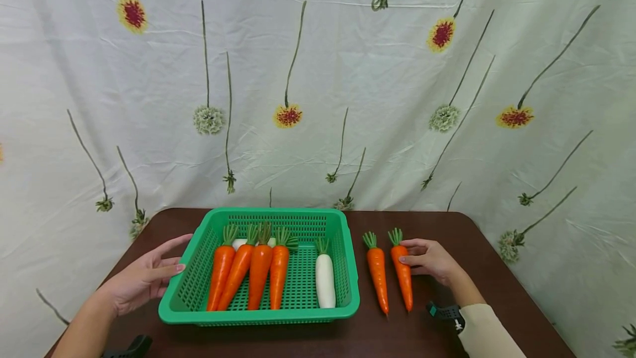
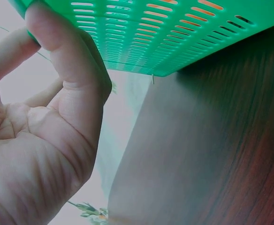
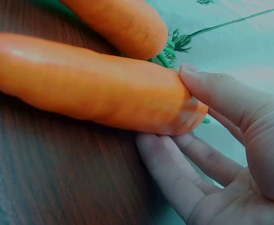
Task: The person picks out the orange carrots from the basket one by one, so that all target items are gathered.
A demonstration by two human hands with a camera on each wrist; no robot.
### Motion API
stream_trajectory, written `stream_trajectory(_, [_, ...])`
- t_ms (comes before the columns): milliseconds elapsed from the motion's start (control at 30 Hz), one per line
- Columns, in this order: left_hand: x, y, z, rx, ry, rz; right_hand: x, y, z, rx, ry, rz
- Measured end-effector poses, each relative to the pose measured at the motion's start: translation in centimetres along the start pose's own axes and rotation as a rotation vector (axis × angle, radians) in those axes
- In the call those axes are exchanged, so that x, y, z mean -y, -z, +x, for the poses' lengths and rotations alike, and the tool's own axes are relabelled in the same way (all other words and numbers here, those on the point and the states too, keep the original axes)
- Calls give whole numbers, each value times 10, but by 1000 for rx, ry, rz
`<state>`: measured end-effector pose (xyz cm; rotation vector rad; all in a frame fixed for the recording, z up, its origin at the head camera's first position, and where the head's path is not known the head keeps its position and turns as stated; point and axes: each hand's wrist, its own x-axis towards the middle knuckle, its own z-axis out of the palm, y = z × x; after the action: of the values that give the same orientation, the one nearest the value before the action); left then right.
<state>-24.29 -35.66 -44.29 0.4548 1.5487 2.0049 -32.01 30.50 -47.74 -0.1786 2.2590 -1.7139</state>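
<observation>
A green plastic basket (image 1: 263,316) stands on the table, holding several orange carrots (image 1: 260,269) side by side and a white radish (image 1: 325,283) at its right. More white shapes lie partly hidden behind the carrots. At the basket's left rim, my left hand (image 1: 141,280) grips the edge; its thumb (image 2: 45,28) presses on the rim in the left wrist view. Right of the basket, two carrots lie near each other. My right hand (image 1: 433,261) pinches the outer carrot (image 3: 90,89) near its leafy end between thumb and fingers. Beside it is the other carrot (image 1: 377,275).
The dark brown table (image 1: 358,341) has rounded back corners. Behind it hangs a white cloth (image 1: 318,59) printed with flowers. A black band (image 1: 449,314) is on the right wrist, and a dark wrist device (image 1: 131,347) shows near the left arm.
</observation>
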Motion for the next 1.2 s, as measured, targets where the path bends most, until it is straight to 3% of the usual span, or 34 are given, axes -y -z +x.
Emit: stream_trajectory(1200, [3,0,0,1,-17,-16,5,-4,-6,-54,3,-68])
